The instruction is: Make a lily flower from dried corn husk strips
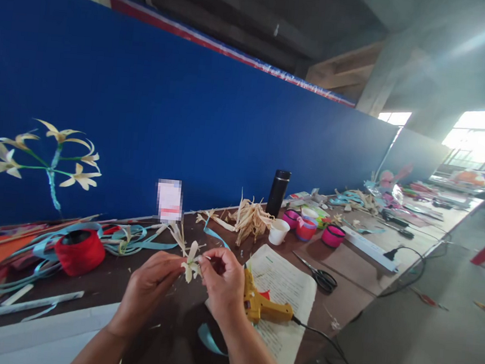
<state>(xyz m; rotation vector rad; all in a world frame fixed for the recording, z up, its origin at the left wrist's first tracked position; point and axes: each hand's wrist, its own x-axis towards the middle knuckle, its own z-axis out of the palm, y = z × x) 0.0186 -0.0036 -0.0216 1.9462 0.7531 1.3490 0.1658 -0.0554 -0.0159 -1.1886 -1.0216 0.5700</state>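
A small pale flower [192, 263], made of dried husk-like petals, is held up over the brown table between my two hands. My left hand [151, 281] pinches its left side with closed fingers. On the other side, the fingertips of my right hand [222, 282] close on a petal edge. A yellow glue gun [268, 306] lies on a printed sheet [296, 289] just right of my right wrist, partly hidden by it. Light-blue ribbon [209, 338] curls on the table between my forearms.
Against the blue partition [214, 117] stands a flower spray [52, 168]. A red tape roll [79, 251] sits left among blue strips. Dried husks [251, 219], a white cup [279, 232], a black bottle [278, 193], scissors [323, 278] and a power strip [368, 248] lie beyond my hands.
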